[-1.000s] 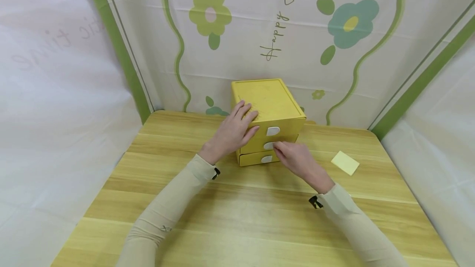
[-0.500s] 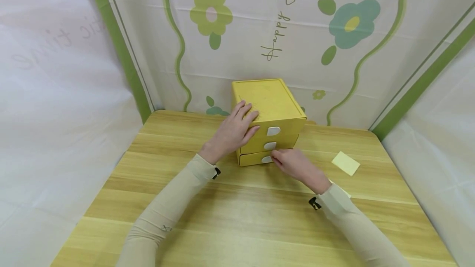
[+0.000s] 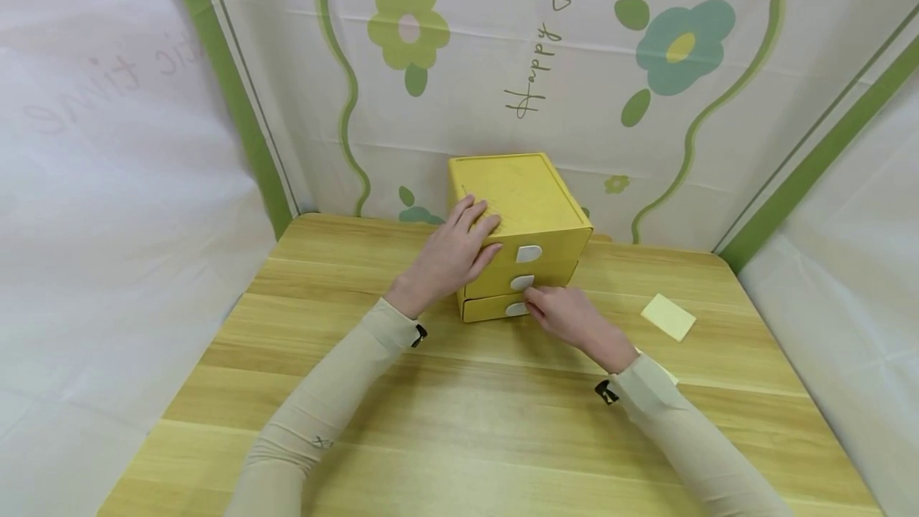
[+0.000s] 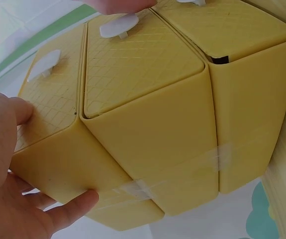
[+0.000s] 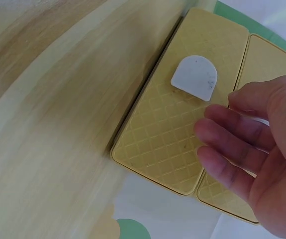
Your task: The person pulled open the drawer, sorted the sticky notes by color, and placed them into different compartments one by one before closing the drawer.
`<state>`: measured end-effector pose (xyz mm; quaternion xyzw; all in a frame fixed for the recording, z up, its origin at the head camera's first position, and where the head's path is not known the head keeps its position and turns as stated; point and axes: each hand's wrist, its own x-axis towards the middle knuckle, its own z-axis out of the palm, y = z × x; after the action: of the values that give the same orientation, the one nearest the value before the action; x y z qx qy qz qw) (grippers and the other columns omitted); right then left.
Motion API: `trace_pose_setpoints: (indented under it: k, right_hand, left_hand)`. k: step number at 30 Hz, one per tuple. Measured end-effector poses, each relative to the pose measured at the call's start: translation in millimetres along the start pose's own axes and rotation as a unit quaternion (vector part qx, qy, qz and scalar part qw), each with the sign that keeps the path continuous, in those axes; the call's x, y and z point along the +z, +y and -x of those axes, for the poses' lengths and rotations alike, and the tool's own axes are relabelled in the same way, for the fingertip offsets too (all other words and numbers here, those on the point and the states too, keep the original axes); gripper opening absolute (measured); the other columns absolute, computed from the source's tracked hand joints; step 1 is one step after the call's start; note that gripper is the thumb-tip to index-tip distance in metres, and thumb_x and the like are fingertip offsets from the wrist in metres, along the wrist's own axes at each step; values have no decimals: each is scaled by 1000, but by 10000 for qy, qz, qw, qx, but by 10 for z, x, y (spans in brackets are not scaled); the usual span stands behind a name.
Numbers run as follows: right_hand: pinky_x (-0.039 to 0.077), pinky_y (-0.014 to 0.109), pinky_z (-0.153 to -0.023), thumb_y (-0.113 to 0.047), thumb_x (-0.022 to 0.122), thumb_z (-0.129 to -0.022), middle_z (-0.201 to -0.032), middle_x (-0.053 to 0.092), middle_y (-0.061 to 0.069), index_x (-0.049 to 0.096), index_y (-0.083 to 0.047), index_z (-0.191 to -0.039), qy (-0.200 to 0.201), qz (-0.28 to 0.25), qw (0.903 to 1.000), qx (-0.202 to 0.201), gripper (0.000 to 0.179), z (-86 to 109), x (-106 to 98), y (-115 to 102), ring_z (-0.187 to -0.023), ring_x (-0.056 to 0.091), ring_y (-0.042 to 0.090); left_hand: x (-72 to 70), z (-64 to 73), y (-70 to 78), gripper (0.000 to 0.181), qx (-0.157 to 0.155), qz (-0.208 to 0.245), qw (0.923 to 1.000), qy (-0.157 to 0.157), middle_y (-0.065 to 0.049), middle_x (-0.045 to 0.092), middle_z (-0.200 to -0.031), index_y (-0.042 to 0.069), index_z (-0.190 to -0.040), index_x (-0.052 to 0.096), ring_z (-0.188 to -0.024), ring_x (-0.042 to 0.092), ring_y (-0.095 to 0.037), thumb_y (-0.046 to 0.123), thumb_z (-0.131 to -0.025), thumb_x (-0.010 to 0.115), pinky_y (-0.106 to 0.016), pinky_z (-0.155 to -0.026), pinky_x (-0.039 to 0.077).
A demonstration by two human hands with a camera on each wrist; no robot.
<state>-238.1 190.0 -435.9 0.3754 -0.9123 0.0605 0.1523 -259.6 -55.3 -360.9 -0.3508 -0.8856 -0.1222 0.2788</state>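
Behind everything we see a printed cloth point(image 3: 474, 134), then the wood-grain worktop point(image 3: 445, 453). Near its far edge stands the yellow drawer unit point(image 3: 517, 190), 3 boxes stacked upright and joined at the side by clear tape point(image 4: 138, 189). We judge it stiff and fairly light, smooth enough to slide if a drawer is tugged — so bracing the top corner seems wise.

The left hand point(image 3: 448, 258) does that: its fingers lie spread over the top-left edge, thumb against the front, not clenched. The right hand point(image 3: 570, 316) is loosely curled near the 2 lower handles, and we see nothing pinched in it; whether a fingertip touches the front, we cannot tell.

The bottom drawer point(image 3: 481, 309) shows a dark gap at 1 corner. Its white handle point(image 5: 195, 77) looks rigid, thin and slick; we would take its rounded tab between thumb and finger and pull straight.

Smallest, a pale yellow note point(image 3: 668, 317) lies to the right, probably limp and light.
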Motion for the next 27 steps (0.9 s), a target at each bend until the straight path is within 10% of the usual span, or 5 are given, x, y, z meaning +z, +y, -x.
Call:
trace_pose_setpoints:
  k: [27]
  right_hand:
    - [41,26,-46,-12,70,-89,-66,55,-6,58,-15,-80,-91,-54,9999,-33,15,-39,151,-8,-52,44,7]
  left_hand:
    - [5,8,-12,40,-39,104,9999,29,-21,50,-141,9,-131,56,-140,39,-38,35,-103,50,-42,-109,44]
